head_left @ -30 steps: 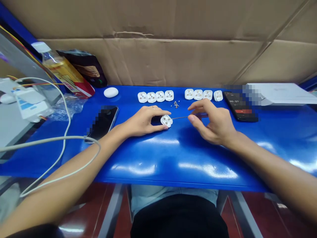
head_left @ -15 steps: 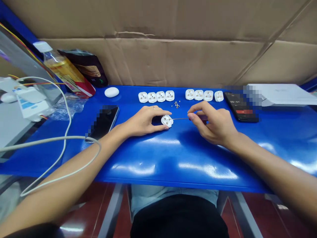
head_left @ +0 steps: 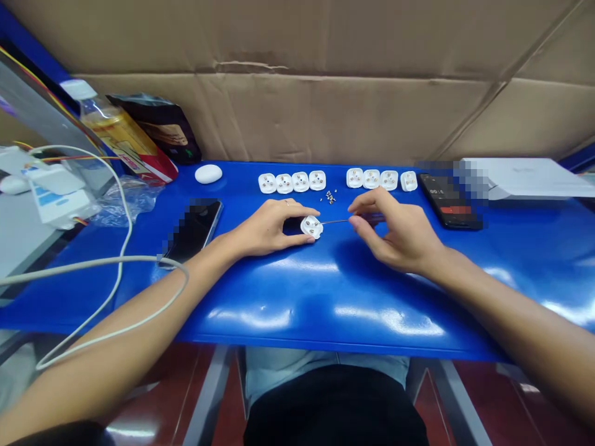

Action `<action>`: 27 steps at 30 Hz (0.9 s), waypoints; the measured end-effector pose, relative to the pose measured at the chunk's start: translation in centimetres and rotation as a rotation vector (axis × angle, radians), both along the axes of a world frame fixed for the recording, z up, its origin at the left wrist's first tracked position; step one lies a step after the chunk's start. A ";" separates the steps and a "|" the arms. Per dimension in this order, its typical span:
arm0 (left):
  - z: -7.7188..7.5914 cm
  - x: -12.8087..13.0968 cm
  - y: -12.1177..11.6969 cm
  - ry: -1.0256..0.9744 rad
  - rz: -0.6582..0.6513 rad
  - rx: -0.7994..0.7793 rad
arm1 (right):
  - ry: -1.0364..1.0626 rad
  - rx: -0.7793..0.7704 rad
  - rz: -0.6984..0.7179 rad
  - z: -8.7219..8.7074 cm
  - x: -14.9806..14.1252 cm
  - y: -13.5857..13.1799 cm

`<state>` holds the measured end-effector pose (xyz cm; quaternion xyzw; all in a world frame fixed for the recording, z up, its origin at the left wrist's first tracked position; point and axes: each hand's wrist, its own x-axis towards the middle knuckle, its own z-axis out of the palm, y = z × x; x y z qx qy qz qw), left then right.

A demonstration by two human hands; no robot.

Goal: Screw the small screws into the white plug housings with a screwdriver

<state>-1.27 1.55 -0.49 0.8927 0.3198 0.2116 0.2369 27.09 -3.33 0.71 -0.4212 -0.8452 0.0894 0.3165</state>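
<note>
My left hand (head_left: 268, 228) rests on the blue table, with thumb and fingertips pinching a white plug base (head_left: 312, 227) that has metal contacts on its face. My right hand (head_left: 395, 229) holds a thin precision screwdriver by its dark handle. Its steel shaft (head_left: 335, 221) reaches left, and its tip touches the plug base. The handle is mostly hidden by my fingers. Beyond my hands stand two rows of several similar plug bases (head_left: 292, 182) (head_left: 380, 179), with a small heap of tiny screws (head_left: 330, 197) between them.
A black timer phone (head_left: 449, 201) lies right of the plug rows, and a dark phone (head_left: 193, 229) lies left of my left hand. A pale cable (head_left: 123, 248) crosses my left forearm. A white oval object (head_left: 208, 174), a bottle, and a dark bag stand at the back left.
My right hand has shifted slightly left, with the screwdriver tip still at the plug base. My left hand and the plug base have stayed nearly in place.
</note>
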 end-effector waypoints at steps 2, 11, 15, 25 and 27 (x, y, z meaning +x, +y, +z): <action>0.0 0.0 0.1 -0.001 0.003 0.005 | -0.024 0.000 -0.045 0.1 -0.2 -0.1; -0.2 -0.1 0.3 -0.022 0.002 0.002 | 0.071 -0.080 0.014 0.9 -0.4 -0.1; -0.5 0.0 0.3 -0.033 -0.003 0.009 | 0.023 -0.146 0.023 1.4 -0.2 0.0; -0.1 0.2 -0.2 -0.012 -0.005 0.015 | 0.041 -0.179 -0.088 1.7 -0.8 -0.5; 0.0 0.2 -0.3 -0.007 0.006 0.020 | 0.044 -0.234 -0.095 1.7 -0.8 -0.5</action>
